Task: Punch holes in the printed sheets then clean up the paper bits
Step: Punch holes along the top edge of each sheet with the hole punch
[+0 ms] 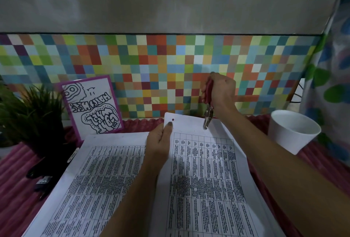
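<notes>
The scene is dimly lit, the potted plant (32, 115) is sunk in shadow, the printed sheets (208, 180) are rendered brightest, and the frame's edges are bowed by wide-angle distortion.

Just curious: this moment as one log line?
left hand: holds white printed sheet | right hand: grips red-handled metal hole punch at sheet's top edge | one hole visible

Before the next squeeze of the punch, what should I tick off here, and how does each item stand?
1. Right hand grips the hole punch: ok.
2. Punch head sits at the top edge of the held sheet: ok.
3. Left hand pinches the sheet's left edge: ok.
4. First hole is punched near the corner: ok.
5. Paper is fully seated between the jaws: cannot tell.
6. Catcher for bits is under the punch: not ok; the white cup stands apart, to the right.
</notes>
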{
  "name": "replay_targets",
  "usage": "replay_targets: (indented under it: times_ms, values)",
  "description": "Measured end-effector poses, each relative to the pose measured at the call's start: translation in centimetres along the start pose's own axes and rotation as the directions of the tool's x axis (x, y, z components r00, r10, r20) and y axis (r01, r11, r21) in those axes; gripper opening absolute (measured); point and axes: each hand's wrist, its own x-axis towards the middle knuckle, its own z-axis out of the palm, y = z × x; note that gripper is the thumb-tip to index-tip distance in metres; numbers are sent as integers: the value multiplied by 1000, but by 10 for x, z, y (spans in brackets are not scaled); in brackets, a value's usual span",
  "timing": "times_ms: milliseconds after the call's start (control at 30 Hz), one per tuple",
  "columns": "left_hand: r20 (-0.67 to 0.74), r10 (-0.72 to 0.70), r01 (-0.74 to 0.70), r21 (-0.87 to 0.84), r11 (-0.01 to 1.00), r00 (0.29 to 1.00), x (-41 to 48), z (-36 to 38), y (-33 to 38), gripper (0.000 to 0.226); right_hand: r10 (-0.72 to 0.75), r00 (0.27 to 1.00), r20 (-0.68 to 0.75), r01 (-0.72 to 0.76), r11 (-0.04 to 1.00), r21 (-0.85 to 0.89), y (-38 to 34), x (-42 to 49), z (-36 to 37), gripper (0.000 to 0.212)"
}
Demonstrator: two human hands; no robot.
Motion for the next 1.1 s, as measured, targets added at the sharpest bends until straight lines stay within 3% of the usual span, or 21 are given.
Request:
replay_targets:
  times_ms: [200,333,400,433,467,533,633,700,900,1100]
  values:
    - [7,-33,33,26,999,999,-1,-1,0,41,-20,997,-74,19,1000,-17,1,-2,-1,30]
    - [20,-92,91,76,993,996,-2,-3,1,38,-37,999,-8,36,996,-80,-1,-7,1,28]
    - [-23,-24,27,173,985,999,-5,0,10,27,-59,997,55,66,990,-123,0,-11,4,30]
    - [-42,84,-69,280,958,996,-5,0,14,29,-71,994,87,84,985,-150,0,-14,6,30]
    - [-32,229,-194,425,884,973,-4,0,17,36,-82,990,114,102,979,-178,1,-16,9,31]
    - [95,452,-398,652,645,887,-2,3,22,43,-99,983,157,133,965,-225,1,-22,15,33]
    - [275,468,-487,761,428,840,-4,11,24,32,-108,966,235,164,959,-233,0,-32,22,35]
    - [325,456,-502,791,348,829,-5,14,21,25,-123,954,273,186,958,-218,-1,-36,26,36]
    - [317,480,-511,783,354,818,-6,14,21,20,-63,969,240,109,977,-181,-1,-41,25,33]
    - [305,503,-529,750,396,809,-5,13,21,12,177,956,233,-160,983,-87,-11,-43,18,15]
